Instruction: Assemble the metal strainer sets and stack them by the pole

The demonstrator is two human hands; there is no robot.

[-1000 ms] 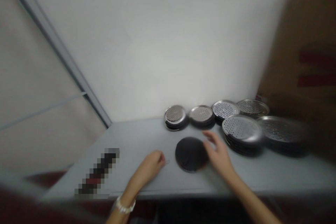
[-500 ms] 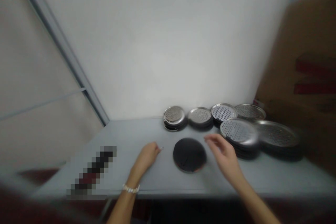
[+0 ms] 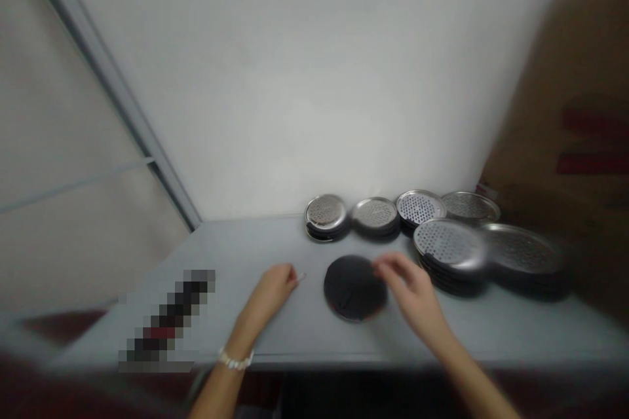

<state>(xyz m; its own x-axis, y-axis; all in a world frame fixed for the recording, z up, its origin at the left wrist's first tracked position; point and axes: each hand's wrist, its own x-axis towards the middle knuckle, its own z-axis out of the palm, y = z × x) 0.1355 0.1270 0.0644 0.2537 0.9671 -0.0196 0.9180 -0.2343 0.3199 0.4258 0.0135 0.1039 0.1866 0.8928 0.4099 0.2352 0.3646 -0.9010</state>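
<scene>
On the table lies a round black disc (image 3: 354,288) with a thin shiny rim. To its left is my left hand (image 3: 273,288), closed in a pinch, with a small thin whitish piece (image 3: 301,277) sticking out from the fingertips; its kind is too small to make out. My right hand (image 3: 407,285) is over the disc's right edge, thumb and fingers drawn together at the upper right of the disc. Whether those fingertips hold anything or touch the disc, I cannot tell. Beyond my right hand stands a stack of perforated metal discs (image 3: 447,245).
More stacks of perforated round metal discs line the back, including a left stack (image 3: 326,213), one beside it (image 3: 376,215) and one at the right (image 3: 521,252). A cardboard box (image 3: 570,78) rises at the right. A blurred-out patch (image 3: 170,317) covers the table's left side.
My right hand has moved left, its fingertips now over the disc's upper right edge. My left hand keeps its pinch and has barely moved. The disc has stayed put.
</scene>
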